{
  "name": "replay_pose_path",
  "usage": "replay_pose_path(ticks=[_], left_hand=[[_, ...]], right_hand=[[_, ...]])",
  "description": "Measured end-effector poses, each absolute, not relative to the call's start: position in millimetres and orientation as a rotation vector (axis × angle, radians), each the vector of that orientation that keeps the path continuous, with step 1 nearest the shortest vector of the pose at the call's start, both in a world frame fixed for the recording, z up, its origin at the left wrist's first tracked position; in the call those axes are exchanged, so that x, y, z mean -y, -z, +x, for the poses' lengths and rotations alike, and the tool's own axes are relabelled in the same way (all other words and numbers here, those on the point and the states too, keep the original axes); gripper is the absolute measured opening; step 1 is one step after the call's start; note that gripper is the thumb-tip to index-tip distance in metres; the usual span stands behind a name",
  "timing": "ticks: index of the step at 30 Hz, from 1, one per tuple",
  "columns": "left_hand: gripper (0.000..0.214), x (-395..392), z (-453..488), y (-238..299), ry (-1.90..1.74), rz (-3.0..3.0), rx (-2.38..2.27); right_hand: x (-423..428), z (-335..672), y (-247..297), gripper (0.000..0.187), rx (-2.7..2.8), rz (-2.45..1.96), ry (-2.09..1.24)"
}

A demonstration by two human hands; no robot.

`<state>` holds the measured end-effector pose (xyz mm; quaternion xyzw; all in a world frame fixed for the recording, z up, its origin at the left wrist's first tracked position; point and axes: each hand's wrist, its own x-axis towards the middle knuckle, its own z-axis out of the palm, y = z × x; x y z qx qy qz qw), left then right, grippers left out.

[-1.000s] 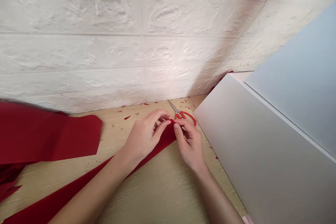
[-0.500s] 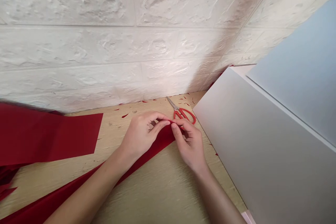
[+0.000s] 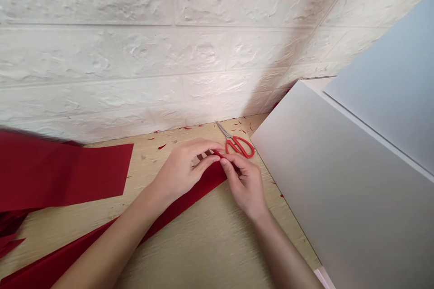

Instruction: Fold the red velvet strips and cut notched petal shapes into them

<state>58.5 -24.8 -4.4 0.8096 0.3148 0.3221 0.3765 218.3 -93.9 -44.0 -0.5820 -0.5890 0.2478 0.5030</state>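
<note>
A long red paper strip (image 3: 200,188) runs diagonally from the lower left up to my hands. My left hand (image 3: 183,172) and my right hand (image 3: 244,183) both pinch its narrow upper end between their fingertips, close to each other. Just beyond my right hand, red-handled scissors (image 3: 236,143) lie shut on the wooden tabletop (image 3: 200,239), apart from my fingers. The strip's tip is mostly hidden by my fingers.
A wide red paper sheet (image 3: 61,171) lies at the left, with crumpled red pieces below it. Small red paper scraps (image 3: 162,146) dot the table along the white brick-textured wall (image 3: 135,58). A large grey-white board (image 3: 339,189) stands at the right.
The whole view has drifted slightly, with the table sitting higher in the frame. Both hands keep their pinch on the strip's end, and the scissors stay in place.
</note>
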Motion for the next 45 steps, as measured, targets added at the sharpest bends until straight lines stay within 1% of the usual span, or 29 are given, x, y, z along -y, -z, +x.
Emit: replay_pose_path(ticks=[5, 8, 11, 14, 16, 19, 21, 25, 33, 38, 42, 45], left_hand=[[0.014, 21.9, 56.0, 6.2, -0.796, 2.118, -0.807], [0.013, 19.9, 54.1, 7.8, -0.815, 2.074, -0.899], [0.014, 18.0, 52.1, 7.9, -0.835, 1.977, -1.023], [0.015, 16.8, 49.9, 6.3, -0.817, 1.900, -1.065], [0.018, 16.1, 47.7, 5.0, -0.751, 1.872, -1.051], [0.032, 14.2, 43.5, 3.7, -0.612, 1.835, -1.039], [0.035, 12.7, 41.4, 3.4, -0.546, 1.803, -1.021], [0.029, 11.7, 41.5, 3.7, -0.495, 1.777, -1.006], [0.020, 15.7, 45.7, 4.0, -0.499, 1.993, -1.060], [0.027, 17.5, 50.3, 3.6, -0.486, 2.029, -1.092], [0.027, 17.7, 54.3, 7.0, -0.523, 1.980, -1.062], [0.029, 17.9, 55.1, 9.2, -0.540, 1.992, -1.065]], right_hand=[[94.2, 217.1, 44.4, 0.022, 1.460, -1.393, -0.598], [95.9, 217.5, 45.4, 0.017, 1.407, -1.402, -0.669], [97.5, 219.8, 47.7, 0.025, 1.259, -1.444, -0.781], [97.6, 222.1, 50.8, 0.024, 1.164, -1.453, -0.827], [96.8, 222.4, 52.8, 0.022, 1.142, -1.434, -0.831], [95.7, 221.6, 55.2, 0.020, 1.122, -1.384, -0.844], [95.7, 221.1, 56.3, 0.020, 1.120, -1.353, -0.845], [96.9, 221.1, 57.3, 0.018, 1.147, -1.364, -0.794], [96.9, 221.0, 54.2, 0.015, 1.209, -1.417, -0.695], [96.7, 217.4, 49.8, 0.009, 1.346, -1.443, -0.495], [95.7, 215.2, 49.1, 0.015, 1.426, -1.407, -0.351], [94.6, 214.8, 50.2, 0.012, 1.475, -1.388, -0.282]])
